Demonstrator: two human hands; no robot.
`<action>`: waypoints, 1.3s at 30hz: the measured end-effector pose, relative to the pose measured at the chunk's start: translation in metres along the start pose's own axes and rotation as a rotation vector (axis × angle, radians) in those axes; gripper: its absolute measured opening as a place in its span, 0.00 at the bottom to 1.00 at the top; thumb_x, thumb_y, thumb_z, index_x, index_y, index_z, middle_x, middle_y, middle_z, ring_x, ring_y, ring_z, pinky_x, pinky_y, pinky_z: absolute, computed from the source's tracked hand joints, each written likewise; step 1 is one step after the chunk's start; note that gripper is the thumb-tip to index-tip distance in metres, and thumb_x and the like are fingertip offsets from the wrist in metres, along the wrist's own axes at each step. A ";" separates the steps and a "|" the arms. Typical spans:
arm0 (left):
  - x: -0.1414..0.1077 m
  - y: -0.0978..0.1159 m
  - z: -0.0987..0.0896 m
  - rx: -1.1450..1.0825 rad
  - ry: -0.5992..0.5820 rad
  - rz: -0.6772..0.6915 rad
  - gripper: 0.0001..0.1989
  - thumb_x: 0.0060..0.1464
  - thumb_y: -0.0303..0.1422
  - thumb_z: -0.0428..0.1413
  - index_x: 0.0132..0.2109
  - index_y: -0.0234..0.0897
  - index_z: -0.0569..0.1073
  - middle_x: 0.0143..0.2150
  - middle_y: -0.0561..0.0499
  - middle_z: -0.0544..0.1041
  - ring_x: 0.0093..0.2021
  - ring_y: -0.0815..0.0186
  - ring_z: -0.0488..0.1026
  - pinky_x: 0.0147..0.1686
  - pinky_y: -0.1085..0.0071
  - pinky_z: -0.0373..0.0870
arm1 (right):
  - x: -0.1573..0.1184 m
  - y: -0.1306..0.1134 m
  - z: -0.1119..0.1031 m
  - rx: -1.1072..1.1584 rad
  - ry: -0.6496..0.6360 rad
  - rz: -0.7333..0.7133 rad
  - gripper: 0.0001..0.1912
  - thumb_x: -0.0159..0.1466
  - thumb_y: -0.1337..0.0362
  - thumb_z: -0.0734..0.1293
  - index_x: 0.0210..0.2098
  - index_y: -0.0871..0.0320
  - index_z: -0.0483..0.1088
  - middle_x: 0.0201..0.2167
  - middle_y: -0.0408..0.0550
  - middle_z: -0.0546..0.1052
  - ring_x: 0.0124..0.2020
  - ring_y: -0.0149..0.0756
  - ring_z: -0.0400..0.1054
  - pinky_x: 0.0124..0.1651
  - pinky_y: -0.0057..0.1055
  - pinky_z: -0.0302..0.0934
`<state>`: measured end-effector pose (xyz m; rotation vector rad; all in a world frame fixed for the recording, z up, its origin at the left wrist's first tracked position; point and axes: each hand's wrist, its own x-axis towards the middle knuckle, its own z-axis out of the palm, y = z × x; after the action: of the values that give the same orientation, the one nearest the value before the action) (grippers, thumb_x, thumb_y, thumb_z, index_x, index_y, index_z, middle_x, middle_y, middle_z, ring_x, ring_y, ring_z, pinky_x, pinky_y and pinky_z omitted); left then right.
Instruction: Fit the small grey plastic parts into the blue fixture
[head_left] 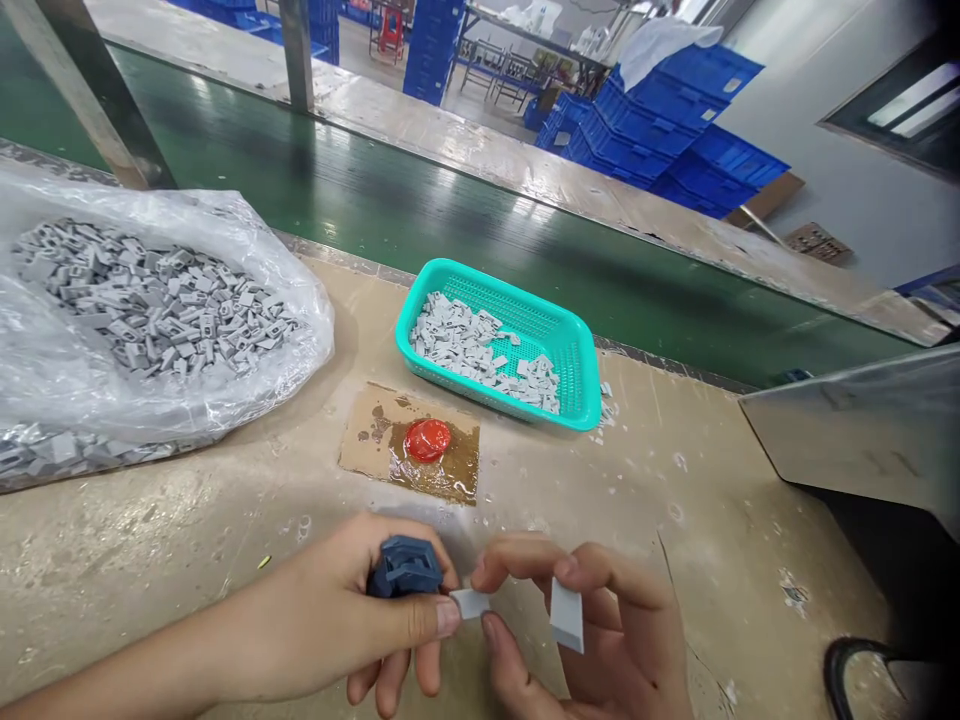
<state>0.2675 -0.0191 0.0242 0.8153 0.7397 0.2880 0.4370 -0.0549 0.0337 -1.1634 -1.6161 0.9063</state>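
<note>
My left hand [375, 620] is closed around a dark blue part [407, 566], and its thumb and forefinger pinch the left end of a small light grey piece [471, 603]. The thumb and forefinger of my right hand [600, 630] are at the right end of that same piece. A second, larger grey piece [567, 614] is held against the fingers of my right hand, standing upright. Beyond both hands, a red lump [427, 440] sits on a wet cardboard square [367, 455].
A green basket [499, 395] with grey pieces stands behind the cardboard. At the left lies a clear plastic bag [315, 310] full of grey parts. A green conveyor belt [360, 185] runs behind. A metal panel [855, 430] is at the right, with blue crates [645, 120] further back.
</note>
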 end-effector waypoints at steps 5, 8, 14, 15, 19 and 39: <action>-0.001 -0.001 -0.003 0.126 0.056 -0.013 0.10 0.53 0.37 0.51 0.40 0.37 0.68 0.25 0.55 0.71 0.18 0.76 0.63 0.16 0.82 0.57 | 0.018 0.019 -0.014 -0.040 0.003 -0.009 0.20 0.55 0.77 0.62 0.40 0.50 0.52 0.30 0.41 0.71 0.32 0.34 0.68 0.38 0.35 0.63; -0.001 -0.001 -0.003 0.254 0.075 -0.028 0.10 0.52 0.37 0.51 0.41 0.39 0.68 0.24 0.56 0.67 0.20 0.74 0.61 0.18 0.79 0.58 | 0.035 0.043 -0.019 -0.144 0.098 -0.016 0.20 0.55 0.74 0.64 0.40 0.51 0.52 0.30 0.41 0.71 0.34 0.35 0.68 0.42 0.37 0.61; 0.000 -0.002 -0.006 0.225 0.040 0.090 0.10 0.52 0.33 0.51 0.44 0.41 0.66 0.36 0.55 0.66 0.39 0.68 0.63 0.40 0.70 0.60 | 0.043 0.070 -0.013 -0.342 0.134 0.044 0.17 0.55 0.70 0.63 0.40 0.54 0.52 0.30 0.43 0.72 0.35 0.36 0.68 0.44 0.38 0.58; 0.000 -0.002 -0.007 0.186 0.017 0.084 0.11 0.52 0.32 0.51 0.45 0.41 0.66 0.37 0.54 0.65 0.40 0.67 0.63 0.41 0.69 0.59 | 0.042 0.071 -0.012 -0.376 0.130 0.045 0.16 0.55 0.70 0.63 0.40 0.54 0.52 0.30 0.43 0.72 0.36 0.36 0.68 0.44 0.39 0.57; -0.001 -0.001 -0.007 0.057 -0.038 0.027 0.14 0.48 0.29 0.52 0.45 0.41 0.66 0.38 0.53 0.65 0.40 0.66 0.63 0.43 0.67 0.60 | 0.037 0.072 -0.012 -0.512 0.145 0.023 0.15 0.54 0.69 0.63 0.39 0.56 0.55 0.30 0.45 0.72 0.36 0.39 0.67 0.47 0.45 0.53; 0.008 -0.005 -0.009 -0.010 0.085 0.168 0.16 0.49 0.29 0.56 0.47 0.40 0.65 0.32 0.56 0.67 0.31 0.71 0.68 0.35 0.71 0.64 | 0.032 0.073 -0.011 -0.496 0.136 -0.024 0.16 0.55 0.71 0.64 0.39 0.54 0.54 0.31 0.44 0.74 0.35 0.39 0.69 0.41 0.39 0.58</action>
<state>0.2670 -0.0131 0.0125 0.8610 0.7495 0.4787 0.4636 -0.0036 -0.0217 -1.5002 -1.7892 0.4034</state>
